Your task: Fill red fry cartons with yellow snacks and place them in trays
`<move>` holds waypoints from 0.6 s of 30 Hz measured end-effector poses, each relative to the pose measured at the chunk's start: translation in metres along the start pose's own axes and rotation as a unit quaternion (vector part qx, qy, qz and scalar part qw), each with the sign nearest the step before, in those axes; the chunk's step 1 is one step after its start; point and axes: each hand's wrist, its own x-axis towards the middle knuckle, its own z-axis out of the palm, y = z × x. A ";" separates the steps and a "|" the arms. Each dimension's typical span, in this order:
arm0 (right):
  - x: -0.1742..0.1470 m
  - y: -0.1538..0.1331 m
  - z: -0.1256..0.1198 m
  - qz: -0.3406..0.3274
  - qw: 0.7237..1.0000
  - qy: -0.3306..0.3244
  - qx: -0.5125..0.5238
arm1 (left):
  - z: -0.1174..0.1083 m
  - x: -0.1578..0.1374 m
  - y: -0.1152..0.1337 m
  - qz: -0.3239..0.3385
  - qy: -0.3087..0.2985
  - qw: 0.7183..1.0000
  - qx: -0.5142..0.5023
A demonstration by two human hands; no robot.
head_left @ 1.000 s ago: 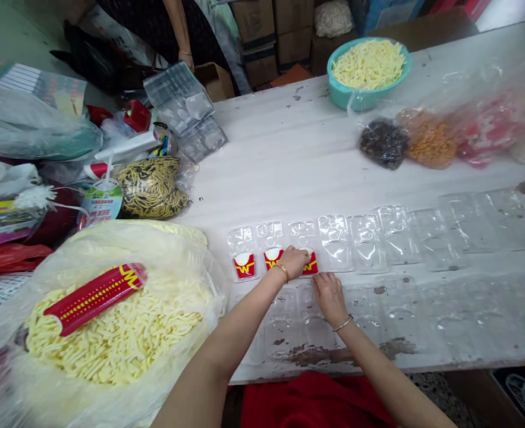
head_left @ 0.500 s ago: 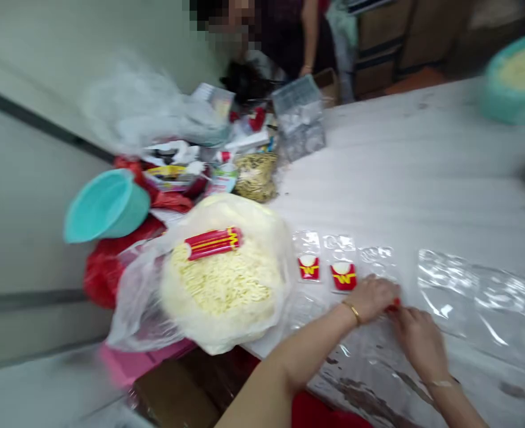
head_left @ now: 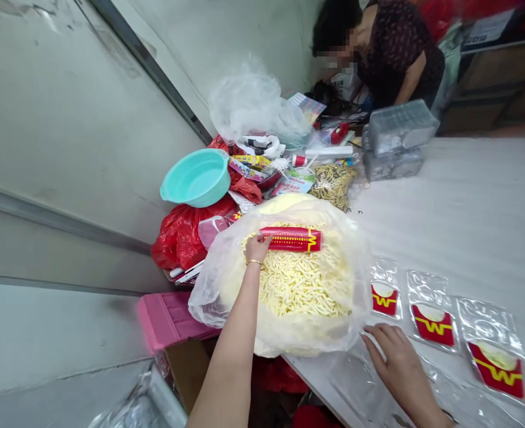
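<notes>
My left hand (head_left: 257, 246) reaches into a big clear plastic bag (head_left: 230, 285) of small pale yellow fry-shaped pieces (head_left: 302, 291). Its fingers pinch the left end of a stack of red fry cartons (head_left: 291, 239) with yellow markings, which lies on top of the pieces. By the bag's lower right edge, my right hand (head_left: 398, 359) hovers over the table with fingers apart and nothing in them. To its right, a row of clear pouches holds one red carton each: the left pouch (head_left: 384, 299), the middle pouch (head_left: 434, 324) and the right pouch (head_left: 496, 368).
Behind the bag are a turquoise basin (head_left: 197, 178), red plastic bags (head_left: 182, 235), a bag of tan pieces (head_left: 333, 181) and clear plastic boxes (head_left: 400, 128). A pink container (head_left: 168, 318) sits lower left. Another person (head_left: 391, 53) bends at the table's far end.
My left hand has left the pouches and now grips the carton stack. The third pouch shows a red carton inside. My right hand has moved left, and the view has swung left.
</notes>
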 end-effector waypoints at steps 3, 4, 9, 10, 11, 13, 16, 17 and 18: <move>0.048 -0.044 0.020 -0.010 1.000 -0.023 0.019 | -0.001 0.005 -0.010 0.011 -0.045 0.999 -0.019; 0.068 -0.059 0.025 -0.018 0.999 -0.021 0.017 | -0.004 0.000 -0.013 0.015 -0.054 0.998 -0.027; 0.187 -0.127 0.061 -0.128 0.991 -0.017 -0.042 | -0.027 -0.039 -0.025 0.065 -0.074 0.991 -0.087; 0.207 -0.138 0.071 -0.153 0.987 -0.022 -0.052 | -0.031 -0.045 -0.027 0.080 -0.078 0.989 -0.099; 0.225 -0.146 0.081 -0.178 0.982 -0.033 -0.059 | -0.034 -0.048 -0.028 0.091 -0.084 0.986 -0.111; 0.249 -0.156 0.100 -0.222 0.971 -0.061 -0.064 | -0.039 -0.048 -0.032 0.093 -0.100 0.982 -0.131; 0.267 -0.156 0.120 -0.220 0.968 -0.100 -0.070 | -0.050 -0.034 -0.039 0.032 -0.101 0.988 -0.111; 0.270 -0.153 0.123 -0.199 0.971 -0.113 -0.076 | -0.055 -0.028 -0.041 0.000 -0.095 0.992 -0.086; 0.272 -0.151 0.125 -0.176 0.973 -0.125 -0.083 | -0.060 -0.024 -0.043 -0.039 -0.090 0.994 -0.057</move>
